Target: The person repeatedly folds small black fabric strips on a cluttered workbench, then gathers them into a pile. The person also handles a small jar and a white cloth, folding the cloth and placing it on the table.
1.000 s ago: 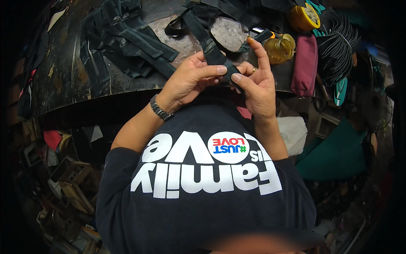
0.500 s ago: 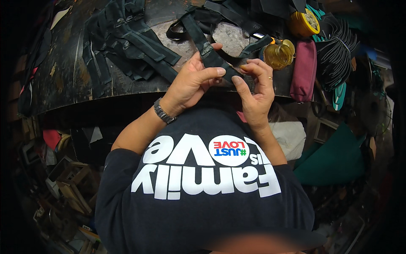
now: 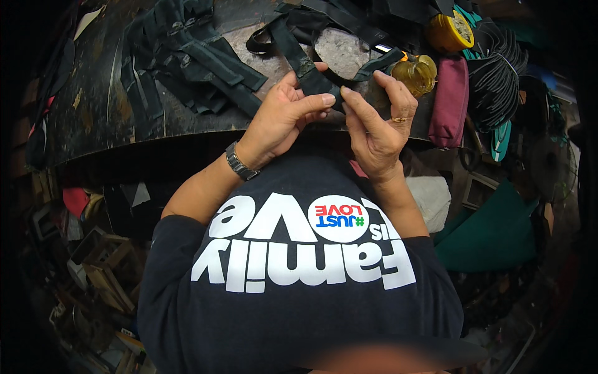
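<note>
The strap (image 3: 316,82) is blackish green, the pouch (image 3: 448,103) maroon, the tub (image 3: 441,35) yellow.

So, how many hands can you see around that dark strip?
2: the left hand holds the dark strip between thumb and fingers; the right hand is at the strip's near end. The dark picture edges could hide others.

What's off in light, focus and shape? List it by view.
All in the head view: table edge bows, likely fisheye distortion; corners fall to black; highlights glint on the yellowish translucent container; a soft blur smears the bottom, right of centre; the left hand and right hand look fairly sharp.
</note>
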Action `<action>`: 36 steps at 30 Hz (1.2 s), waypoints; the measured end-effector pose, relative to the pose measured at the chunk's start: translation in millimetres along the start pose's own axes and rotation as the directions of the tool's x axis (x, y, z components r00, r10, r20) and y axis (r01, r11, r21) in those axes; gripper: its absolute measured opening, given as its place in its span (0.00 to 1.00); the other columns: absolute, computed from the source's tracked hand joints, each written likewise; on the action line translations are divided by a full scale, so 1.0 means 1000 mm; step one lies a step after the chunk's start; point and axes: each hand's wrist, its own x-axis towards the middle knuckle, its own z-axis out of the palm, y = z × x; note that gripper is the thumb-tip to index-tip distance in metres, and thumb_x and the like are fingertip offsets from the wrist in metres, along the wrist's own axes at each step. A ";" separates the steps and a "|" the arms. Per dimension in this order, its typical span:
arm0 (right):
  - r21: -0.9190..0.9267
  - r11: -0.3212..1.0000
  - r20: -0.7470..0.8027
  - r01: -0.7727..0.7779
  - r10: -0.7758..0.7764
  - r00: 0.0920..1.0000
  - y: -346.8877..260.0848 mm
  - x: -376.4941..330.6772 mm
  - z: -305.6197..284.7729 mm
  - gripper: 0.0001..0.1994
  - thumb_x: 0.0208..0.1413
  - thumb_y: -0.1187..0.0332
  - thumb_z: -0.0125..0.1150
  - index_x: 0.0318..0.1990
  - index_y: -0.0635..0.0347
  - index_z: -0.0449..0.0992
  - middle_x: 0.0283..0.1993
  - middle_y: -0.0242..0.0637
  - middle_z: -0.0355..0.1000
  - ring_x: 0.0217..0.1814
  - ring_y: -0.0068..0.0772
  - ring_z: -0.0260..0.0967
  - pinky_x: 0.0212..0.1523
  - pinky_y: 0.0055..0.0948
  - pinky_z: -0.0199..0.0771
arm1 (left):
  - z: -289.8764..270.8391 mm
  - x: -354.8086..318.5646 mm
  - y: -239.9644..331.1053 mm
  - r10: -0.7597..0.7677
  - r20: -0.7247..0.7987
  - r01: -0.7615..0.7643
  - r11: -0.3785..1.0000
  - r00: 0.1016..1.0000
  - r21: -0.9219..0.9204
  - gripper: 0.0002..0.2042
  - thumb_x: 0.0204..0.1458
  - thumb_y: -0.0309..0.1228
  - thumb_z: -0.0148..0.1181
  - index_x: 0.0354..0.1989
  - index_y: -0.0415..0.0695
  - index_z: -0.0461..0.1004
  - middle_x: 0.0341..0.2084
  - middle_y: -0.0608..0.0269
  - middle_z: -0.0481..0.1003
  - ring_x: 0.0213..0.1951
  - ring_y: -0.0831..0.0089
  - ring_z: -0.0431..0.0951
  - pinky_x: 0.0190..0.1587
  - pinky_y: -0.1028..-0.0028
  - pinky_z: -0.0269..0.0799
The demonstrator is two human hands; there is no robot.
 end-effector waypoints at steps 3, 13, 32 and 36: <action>-0.053 0.997 0.030 0.059 -0.058 0.998 0.007 0.002 -0.001 0.20 0.38 0.74 0.72 0.44 0.48 0.85 0.59 0.40 0.69 0.59 0.45 0.63 0.58 0.39 0.64 | 0.000 -0.003 0.001 -0.023 0.006 0.024 0.998 1.000 -0.054 0.25 0.62 0.24 0.57 0.68 0.43 0.60 0.45 0.65 0.77 0.40 0.82 0.77 0.45 0.81 0.76; 0.204 0.979 0.272 0.006 -0.063 0.960 0.006 0.008 -0.007 0.22 0.43 0.84 0.62 0.45 0.48 0.86 0.62 0.41 0.68 0.68 0.49 0.60 0.67 0.42 0.59 | -0.003 -0.011 0.007 0.038 0.008 -0.038 0.999 0.999 -0.016 0.24 0.64 0.25 0.54 0.68 0.40 0.61 0.39 0.64 0.78 0.38 0.81 0.79 0.43 0.81 0.79; 0.515 0.721 0.262 -0.464 0.383 0.886 0.020 0.024 -0.003 0.34 0.56 0.81 0.61 0.71 0.56 0.61 0.47 0.38 0.75 0.46 0.24 0.73 0.52 0.26 0.73 | -0.173 -0.055 0.163 0.753 -0.179 0.273 -0.001 0.633 0.962 0.27 0.59 0.32 0.60 0.67 0.42 0.64 0.48 0.56 0.77 0.46 0.72 0.78 0.45 0.73 0.74; 0.114 0.937 0.105 -0.331 0.320 0.942 0.033 0.042 0.014 0.35 0.54 0.81 0.60 0.71 0.56 0.60 0.51 0.49 0.75 0.41 0.38 0.77 0.47 0.32 0.76 | -0.154 -0.047 0.148 0.878 -0.010 0.296 -0.151 0.479 0.943 0.26 0.58 0.36 0.62 0.65 0.44 0.68 0.53 0.51 0.73 0.52 0.61 0.76 0.49 0.68 0.73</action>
